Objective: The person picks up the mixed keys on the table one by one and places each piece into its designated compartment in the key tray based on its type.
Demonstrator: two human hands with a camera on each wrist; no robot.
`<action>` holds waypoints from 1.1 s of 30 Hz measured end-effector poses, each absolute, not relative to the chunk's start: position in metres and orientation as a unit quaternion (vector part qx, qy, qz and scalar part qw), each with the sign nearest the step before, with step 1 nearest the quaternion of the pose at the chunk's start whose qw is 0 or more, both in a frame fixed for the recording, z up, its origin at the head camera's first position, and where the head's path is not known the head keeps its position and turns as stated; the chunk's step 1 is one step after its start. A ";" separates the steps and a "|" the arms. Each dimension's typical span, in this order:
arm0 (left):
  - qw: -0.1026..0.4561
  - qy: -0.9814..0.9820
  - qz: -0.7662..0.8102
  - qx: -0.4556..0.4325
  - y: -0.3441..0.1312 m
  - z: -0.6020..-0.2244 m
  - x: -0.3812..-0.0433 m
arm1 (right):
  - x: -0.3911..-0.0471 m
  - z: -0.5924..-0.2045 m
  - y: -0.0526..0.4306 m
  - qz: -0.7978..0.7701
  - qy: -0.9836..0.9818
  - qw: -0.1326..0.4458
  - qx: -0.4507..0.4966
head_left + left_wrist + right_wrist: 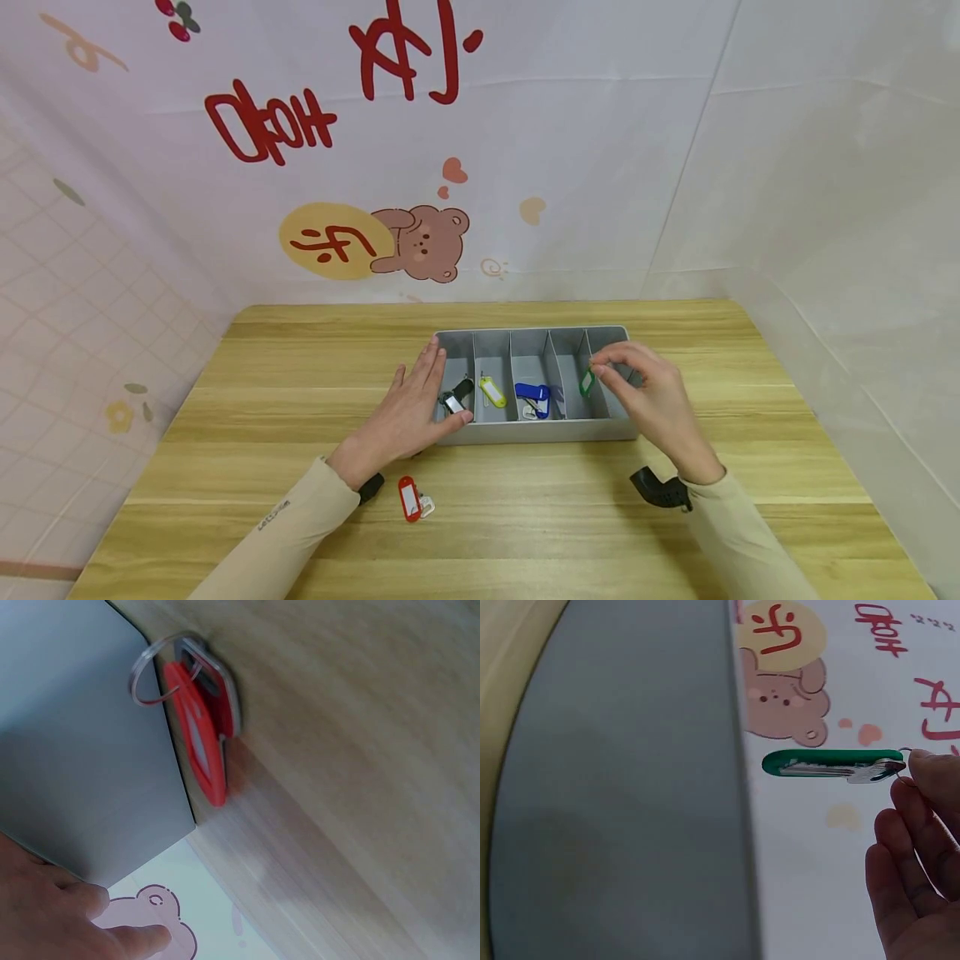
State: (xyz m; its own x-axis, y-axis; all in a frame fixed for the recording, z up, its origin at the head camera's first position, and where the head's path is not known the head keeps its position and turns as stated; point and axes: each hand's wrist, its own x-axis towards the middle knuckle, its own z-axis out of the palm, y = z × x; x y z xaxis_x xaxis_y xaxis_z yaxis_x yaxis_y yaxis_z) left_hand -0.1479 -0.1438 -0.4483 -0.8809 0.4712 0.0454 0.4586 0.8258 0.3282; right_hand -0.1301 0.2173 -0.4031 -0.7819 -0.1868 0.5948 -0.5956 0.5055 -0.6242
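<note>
My right hand (651, 398) pinches the ring of a green key tag (587, 382) between thumb and fingertips. In the right wrist view the green key tag (810, 759) hangs with a silver key beside it, above the wall of the grey divided tray (525, 432). In the head view it overlaps the fourth compartment from the left. My left hand (408, 408) rests on the tray's left end, fingers straight and thumb over the front rim. A black key tag (454, 400) lies in the leftmost compartment, a yellow key tag (492, 392) in the second, a blue key tag (532, 393) in the third.
A red key tag (409, 499) with a key lies on the wooden table (525, 525), in front of the tray and near my left wrist. The rightmost compartment is partly hidden by my right hand. A printed white curtain (600, 167) stands behind the table.
</note>
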 end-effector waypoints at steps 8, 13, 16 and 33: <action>0.019 0.954 0.172 0.243 -0.144 -0.449 -0.148 | -0.145 -0.423 0.222 0.384 -0.872 0.205 0.222; 0.016 0.955 0.169 0.245 -0.144 -0.448 -0.148 | -0.150 -0.431 0.223 0.342 -0.887 0.202 0.234; 0.013 0.954 0.168 0.247 -0.144 -0.448 -0.148 | -0.151 -0.434 0.223 0.330 -0.892 0.198 0.235; 0.018 0.955 0.166 0.246 -0.144 -0.449 -0.149 | -0.159 -0.441 0.223 0.278 -0.905 0.174 0.270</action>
